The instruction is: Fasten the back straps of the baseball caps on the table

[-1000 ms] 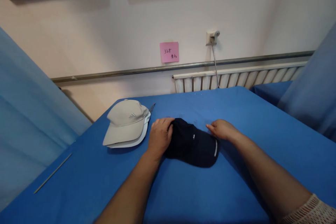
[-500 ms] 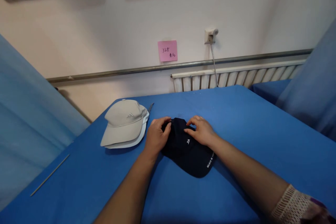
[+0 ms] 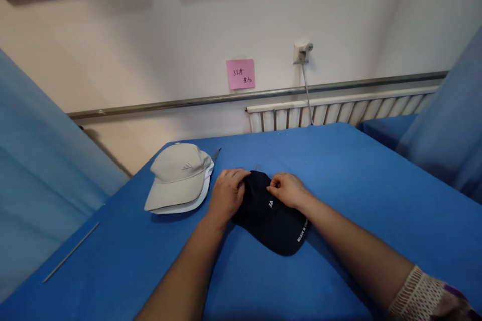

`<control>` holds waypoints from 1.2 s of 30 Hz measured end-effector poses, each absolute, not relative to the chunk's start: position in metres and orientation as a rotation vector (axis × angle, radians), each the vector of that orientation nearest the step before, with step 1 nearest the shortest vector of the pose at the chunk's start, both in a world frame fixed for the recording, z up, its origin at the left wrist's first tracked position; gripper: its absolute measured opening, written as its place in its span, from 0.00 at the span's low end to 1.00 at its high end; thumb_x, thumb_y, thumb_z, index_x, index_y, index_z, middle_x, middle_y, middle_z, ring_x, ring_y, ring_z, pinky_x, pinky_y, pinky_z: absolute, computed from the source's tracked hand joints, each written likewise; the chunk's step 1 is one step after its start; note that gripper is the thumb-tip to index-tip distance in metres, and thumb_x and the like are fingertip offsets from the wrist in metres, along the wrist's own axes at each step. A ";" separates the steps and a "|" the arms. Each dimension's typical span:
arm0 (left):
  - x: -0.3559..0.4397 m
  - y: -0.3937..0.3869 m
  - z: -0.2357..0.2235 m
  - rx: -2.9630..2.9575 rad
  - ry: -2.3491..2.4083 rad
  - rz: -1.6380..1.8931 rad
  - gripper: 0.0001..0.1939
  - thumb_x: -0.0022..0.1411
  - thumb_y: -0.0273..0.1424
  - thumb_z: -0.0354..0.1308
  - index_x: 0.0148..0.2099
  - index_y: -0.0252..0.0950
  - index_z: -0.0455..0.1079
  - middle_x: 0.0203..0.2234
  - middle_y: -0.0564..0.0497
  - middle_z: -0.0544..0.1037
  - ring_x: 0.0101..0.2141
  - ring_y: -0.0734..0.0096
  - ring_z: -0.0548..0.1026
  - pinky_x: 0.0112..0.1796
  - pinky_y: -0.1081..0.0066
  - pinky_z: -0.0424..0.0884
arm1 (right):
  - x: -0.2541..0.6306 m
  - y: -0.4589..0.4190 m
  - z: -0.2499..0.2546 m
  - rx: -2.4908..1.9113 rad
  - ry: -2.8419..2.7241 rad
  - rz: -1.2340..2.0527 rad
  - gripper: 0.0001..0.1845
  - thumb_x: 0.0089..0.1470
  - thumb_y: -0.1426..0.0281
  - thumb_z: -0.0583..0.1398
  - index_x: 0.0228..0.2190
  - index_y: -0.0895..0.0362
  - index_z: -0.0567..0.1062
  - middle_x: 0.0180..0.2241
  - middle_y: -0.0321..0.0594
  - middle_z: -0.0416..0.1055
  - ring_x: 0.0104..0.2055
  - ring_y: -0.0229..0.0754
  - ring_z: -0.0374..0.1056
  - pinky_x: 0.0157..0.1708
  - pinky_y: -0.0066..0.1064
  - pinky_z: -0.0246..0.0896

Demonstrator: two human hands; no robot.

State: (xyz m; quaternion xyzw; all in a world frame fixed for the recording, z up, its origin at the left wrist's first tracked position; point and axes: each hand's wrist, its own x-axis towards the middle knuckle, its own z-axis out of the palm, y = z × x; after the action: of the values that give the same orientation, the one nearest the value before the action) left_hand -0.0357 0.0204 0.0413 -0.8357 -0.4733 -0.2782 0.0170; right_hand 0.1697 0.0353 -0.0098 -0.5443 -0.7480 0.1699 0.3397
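A dark navy baseball cap (image 3: pixel 271 225) with white lettering on its brim lies on the blue-covered table (image 3: pixel 339 160), its brim turned toward the lower right. My left hand (image 3: pixel 228 192) grips the cap's left side, fingers curled over its crown. On the crown's right side, my right hand (image 3: pixel 287 189) pinches the fabric between thumb and forefinger. Left of my hands rests a light grey cap (image 3: pixel 176 165), stacked on a white cap (image 3: pixel 199 205) that shows only along its edge and back.
A thin stick (image 3: pixel 71 252) lies at the table's left. Blue curtains (image 3: pixel 41 170) hang on both sides. Behind the table are a metal rail (image 3: pixel 181 103), a radiator (image 3: pixel 331 113), a socket with a plugged-in cord (image 3: pixel 301 53) and a pink note (image 3: pixel 240 73).
The fingers of my right hand have closed into a pinch on the navy cap. My left fingers have shifted slightly over its crown. The stacked caps have stayed put.
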 end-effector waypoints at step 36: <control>-0.037 0.021 0.024 -2.672 -2.088 -0.685 0.09 0.49 0.23 0.52 0.33 0.37 0.69 0.26 0.49 0.75 0.27 0.65 0.72 0.30 0.69 0.62 | 0.188 0.025 -0.034 -1.136 -1.131 0.841 0.11 0.49 0.62 0.59 0.22 0.56 0.70 0.25 0.34 0.66 0.30 0.40 0.60 0.36 0.32 0.57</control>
State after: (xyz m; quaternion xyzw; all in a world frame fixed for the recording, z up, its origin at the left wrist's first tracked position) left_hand -0.0367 0.0213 0.0239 -0.7626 -0.5960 -0.1954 -0.1584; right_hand 0.1878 0.0252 -0.0343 -0.4936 -0.4914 0.3655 0.6175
